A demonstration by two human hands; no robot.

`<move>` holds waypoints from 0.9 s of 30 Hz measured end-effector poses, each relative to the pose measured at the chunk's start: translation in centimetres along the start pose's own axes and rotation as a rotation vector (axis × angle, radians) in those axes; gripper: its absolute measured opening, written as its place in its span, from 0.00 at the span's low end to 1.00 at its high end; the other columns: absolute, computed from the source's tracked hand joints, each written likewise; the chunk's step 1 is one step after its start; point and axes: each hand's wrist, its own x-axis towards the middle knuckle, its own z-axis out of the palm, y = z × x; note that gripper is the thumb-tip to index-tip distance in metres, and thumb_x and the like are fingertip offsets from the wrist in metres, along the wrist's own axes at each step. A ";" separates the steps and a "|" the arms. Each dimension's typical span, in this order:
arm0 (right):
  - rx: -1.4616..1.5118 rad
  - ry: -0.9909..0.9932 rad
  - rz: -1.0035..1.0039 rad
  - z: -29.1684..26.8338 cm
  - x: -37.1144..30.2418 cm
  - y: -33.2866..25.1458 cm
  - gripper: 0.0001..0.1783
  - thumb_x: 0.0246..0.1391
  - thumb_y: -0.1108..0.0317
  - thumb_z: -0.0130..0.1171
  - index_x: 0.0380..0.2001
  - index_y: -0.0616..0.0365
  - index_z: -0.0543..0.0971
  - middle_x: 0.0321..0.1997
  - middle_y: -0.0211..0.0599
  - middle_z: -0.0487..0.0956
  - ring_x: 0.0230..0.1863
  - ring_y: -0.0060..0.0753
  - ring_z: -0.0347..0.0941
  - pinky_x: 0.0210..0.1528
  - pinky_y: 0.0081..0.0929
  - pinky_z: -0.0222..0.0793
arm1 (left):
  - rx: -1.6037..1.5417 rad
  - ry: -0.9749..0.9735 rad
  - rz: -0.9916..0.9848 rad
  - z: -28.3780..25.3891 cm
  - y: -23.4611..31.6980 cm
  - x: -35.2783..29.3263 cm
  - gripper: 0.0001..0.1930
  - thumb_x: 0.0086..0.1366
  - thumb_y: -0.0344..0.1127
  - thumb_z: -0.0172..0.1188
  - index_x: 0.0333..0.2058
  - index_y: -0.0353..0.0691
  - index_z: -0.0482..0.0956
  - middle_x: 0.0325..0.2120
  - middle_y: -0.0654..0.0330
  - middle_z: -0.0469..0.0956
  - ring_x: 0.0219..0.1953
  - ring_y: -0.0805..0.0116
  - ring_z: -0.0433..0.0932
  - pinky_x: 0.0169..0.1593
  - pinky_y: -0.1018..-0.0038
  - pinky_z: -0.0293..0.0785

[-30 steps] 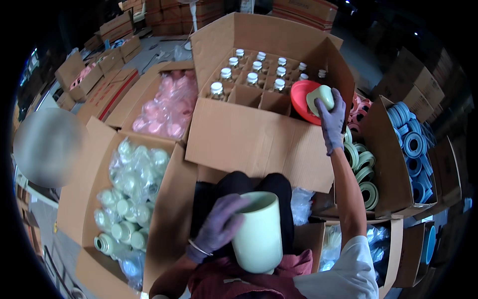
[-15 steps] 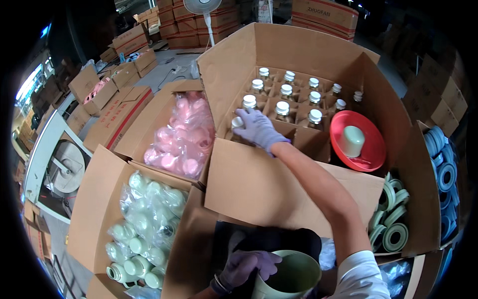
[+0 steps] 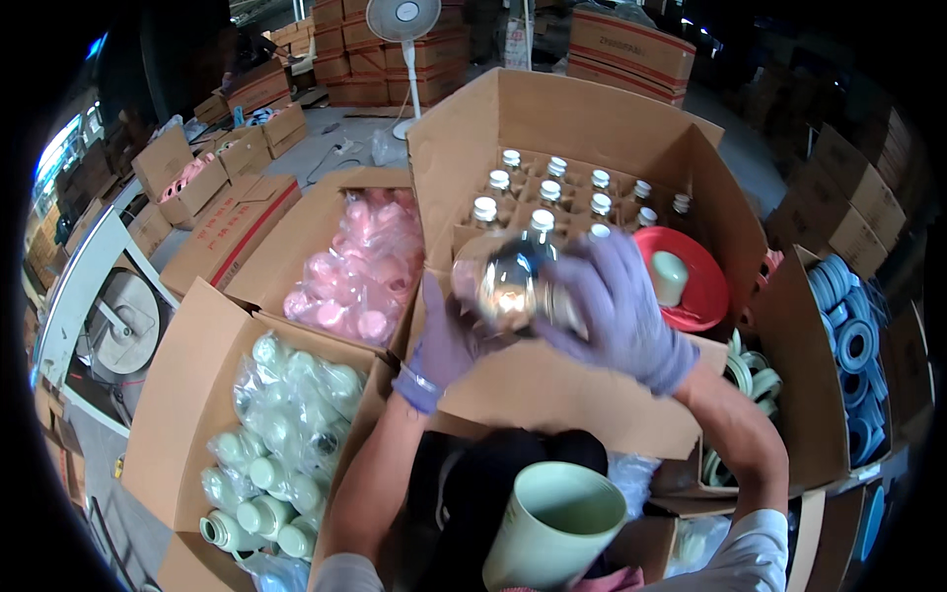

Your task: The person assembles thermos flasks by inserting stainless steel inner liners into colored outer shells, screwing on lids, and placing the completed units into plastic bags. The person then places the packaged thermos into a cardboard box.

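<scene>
A shiny silvered glass flask liner (image 3: 513,286) lies roughly sideways between my two gloved hands, above the near flap of the large carton. My left hand (image 3: 444,340) cups its left end. Around its right end my right hand (image 3: 626,316) is closed; motion blurs the fingers and the liner's ends. Below, a pale green open-topped cylinder (image 3: 557,533) stands tilted at my lap, touched by neither hand. Behind the liner, white-capped bottles (image 3: 543,219) stand in the carton's cardboard dividers.
A red bowl (image 3: 705,286) holding a pale green cup (image 3: 669,278) rests at the carton's right side. To the left are cartons of bagged pink parts (image 3: 360,271) and bagged green parts (image 3: 286,414). Green rings (image 3: 755,375) and blue rings (image 3: 856,345) fill boxes at right.
My right hand has come out of the carton's bottle rows and now holds the liner nearer me. My left hand has left the green cylinder's rim and risen to the liner.
</scene>
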 end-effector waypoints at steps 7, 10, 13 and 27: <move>0.307 -0.301 0.107 -7.7 -14.6 -7.9 0.31 0.47 0.55 0.65 0.56 0.50 0.73 0.55 0.48 0.69 0.52 0.50 0.68 0.54 0.41 0.68 | 0.352 -0.132 0.017 5.2 -1.9 -2.1 0.30 0.71 0.57 0.44 0.59 0.38 0.69 0.56 0.56 0.72 0.57 0.64 0.72 0.63 0.67 0.67; 0.466 -0.234 0.660 -9.4 -22.1 -11.4 0.39 0.48 0.55 0.65 0.60 0.64 0.65 0.60 0.53 0.64 0.58 0.58 0.64 0.61 0.43 0.63 | 0.970 -0.165 0.012 9.2 -3.2 -5.8 0.29 0.66 0.46 0.56 0.61 0.35 0.65 0.56 0.58 0.69 0.59 0.68 0.68 0.64 0.71 0.62; 0.628 -0.211 0.843 -10.7 -26.3 -18.2 0.38 0.51 0.55 0.63 0.61 0.63 0.65 0.62 0.57 0.63 0.62 0.58 0.62 0.64 0.43 0.59 | 1.178 -0.225 -0.046 11.4 -4.8 -11.9 0.28 0.65 0.42 0.57 0.60 0.34 0.65 0.56 0.57 0.68 0.58 0.66 0.69 0.62 0.71 0.63; 1.051 -0.022 0.485 -7.8 -19.3 -22.0 0.53 0.36 0.55 0.76 0.64 0.63 0.61 0.65 0.57 0.62 0.66 0.57 0.60 0.67 0.45 0.57 | 1.687 -0.097 -0.073 -2.5 -9.5 -34.3 0.29 0.59 0.36 0.65 0.57 0.34 0.69 0.54 0.53 0.74 0.55 0.62 0.74 0.59 0.64 0.68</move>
